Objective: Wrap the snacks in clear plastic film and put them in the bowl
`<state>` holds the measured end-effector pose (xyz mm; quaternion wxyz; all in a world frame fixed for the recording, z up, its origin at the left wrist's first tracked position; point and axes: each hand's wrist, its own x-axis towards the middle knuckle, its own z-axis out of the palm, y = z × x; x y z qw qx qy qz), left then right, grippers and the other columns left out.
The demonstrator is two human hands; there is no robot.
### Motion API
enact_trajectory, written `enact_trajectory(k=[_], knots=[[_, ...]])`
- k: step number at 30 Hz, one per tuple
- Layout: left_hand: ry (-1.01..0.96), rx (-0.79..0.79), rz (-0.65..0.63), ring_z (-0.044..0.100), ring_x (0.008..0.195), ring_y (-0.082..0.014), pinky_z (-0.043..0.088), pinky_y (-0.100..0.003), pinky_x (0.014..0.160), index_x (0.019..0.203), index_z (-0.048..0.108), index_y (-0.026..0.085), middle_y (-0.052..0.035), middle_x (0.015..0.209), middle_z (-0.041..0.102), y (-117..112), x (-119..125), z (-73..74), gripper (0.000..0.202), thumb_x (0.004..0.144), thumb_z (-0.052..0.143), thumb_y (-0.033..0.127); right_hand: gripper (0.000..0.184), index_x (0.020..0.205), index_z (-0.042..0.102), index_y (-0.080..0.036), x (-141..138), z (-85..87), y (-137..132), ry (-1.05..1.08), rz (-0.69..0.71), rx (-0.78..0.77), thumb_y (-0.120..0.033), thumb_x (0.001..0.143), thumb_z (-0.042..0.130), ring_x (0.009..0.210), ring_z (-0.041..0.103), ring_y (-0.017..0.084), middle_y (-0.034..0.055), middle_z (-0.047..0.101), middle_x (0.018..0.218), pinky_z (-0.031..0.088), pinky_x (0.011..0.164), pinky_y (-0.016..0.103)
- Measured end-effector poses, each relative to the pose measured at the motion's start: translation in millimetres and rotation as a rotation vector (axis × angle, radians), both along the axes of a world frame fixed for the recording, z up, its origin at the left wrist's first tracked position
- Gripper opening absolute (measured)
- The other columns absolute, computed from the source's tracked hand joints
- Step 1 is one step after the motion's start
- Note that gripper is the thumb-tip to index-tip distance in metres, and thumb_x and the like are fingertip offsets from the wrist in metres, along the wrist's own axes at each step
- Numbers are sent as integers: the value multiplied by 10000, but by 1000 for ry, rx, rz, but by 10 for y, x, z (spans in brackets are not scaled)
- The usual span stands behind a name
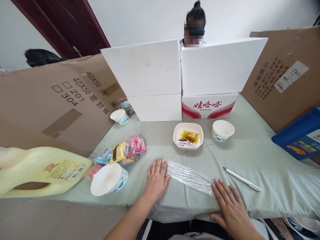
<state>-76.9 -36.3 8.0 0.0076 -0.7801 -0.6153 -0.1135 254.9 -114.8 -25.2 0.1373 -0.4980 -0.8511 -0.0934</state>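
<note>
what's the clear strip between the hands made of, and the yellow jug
Strip: probably thin plastic film, shiny; it looks see-through, crinkled and glinting. Jug: likely moulded plastic, smooth with a soft sheen; its handle looks formed with the body.

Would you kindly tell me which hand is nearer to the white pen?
Right. The right hand is beside the white pen, on its near side; the left hand is farther, at the left end of the plastic strip.
</note>
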Motion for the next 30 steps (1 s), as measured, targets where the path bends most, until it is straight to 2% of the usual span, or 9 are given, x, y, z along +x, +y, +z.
enact_trajectory(k=[3, 6, 9, 13, 15, 18, 21, 25, 30], knots=[[-189, -12, -194, 538, 1065, -289, 421, -458, 940, 1181, 609, 160, -150, 1144, 599, -234, 397, 68, 332, 930, 423, 272, 490, 1317, 518, -261, 74, -17, -185, 48, 41, 40, -250, 828, 531, 1116, 569, 233, 59, 611, 1275, 380, 952, 388], [-303, -110, -517, 541, 1004, -284, 431, -449, 911, 1145, 601, 163, -131, 1093, 608, -429, 739, 112, 336, 893, 516, 367, 385, 1086, 634, -296, 142, 106, -271, 134, 118, 36, -133, 764, 501, 976, 631, 213, 28, 685, 1086, 430, 871, 367], [-340, -196, -748, 528, 1058, -306, 404, -457, 940, 1204, 564, 184, -123, 1115, 622, -503, 894, 102, 499, 833, 598, 516, 279, 962, 641, -305, 140, 402, -276, 226, 216, -23, -141, 774, 516, 1058, 623, 250, 25, 693, 1074, 459, 884, 398], [-444, -280, -907, 538, 1140, -277, 364, -435, 1014, 1308, 466, 230, -98, 1161, 639, -503, 856, 26, 491, 869, 567, 426, 224, 964, 627, -306, 30, 818, -138, 421, 353, -365, -153, 866, 497, 946, 666, 206, 18, 708, 908, 526, 818, 336], [-549, -310, -911, 555, 1145, -260, 368, -430, 1037, 1381, 361, 240, -96, 1197, 628, -504, 791, -23, 575, 857, 571, 350, 225, 989, 628, -293, -56, 930, 31, 529, 303, -537, -183, 917, 446, 859, 668, 170, 22, 696, 886, 538, 759, 288], [-704, -361, -789, 569, 1125, -263, 417, -438, 1019, 1439, 239, 246, -114, 1260, 580, -513, 705, -108, 739, 807, 620, 288, 218, 990, 639, -262, -233, 958, 435, 656, 182, -671, -250, 936, 428, 861, 659, 150, 19, 691, 918, 524, 783, 262], [-912, -440, -615, 520, 1197, -287, 439, -450, 1012, 1461, 193, 231, -157, 1370, 464, -504, 680, -187, 817, 787, 655, 267, 187, 972, 632, -225, -470, 879, 922, 730, 128, -751, -248, 884, 469, 859, 653, 158, 22, 698, 937, 508, 785, 269], [-1309, -536, -559, 522, 1197, -267, 457, -457, 995, 1492, 45, 222, -168, 1334, 444, -471, 732, -234, 868, 840, 616, 265, 173, 939, 621, -200, -785, 692, 1403, 659, 101, -806, -195, 816, 500, 760, 639, 154, 7, 698, 836, 479, 714, 260], [-1308, -553, -421, 571, 1087, -217, 491, -409, 957, 1421, 276, 233, -124, 1233, 495, -458, 806, -180, 699, 812, 607, 137, 159, 937, 615, -184, -975, 461, 1580, 606, 4, -759, -211, 795, 551, 732, 621, 162, 15, 687, 794, 437, 685, 260]])
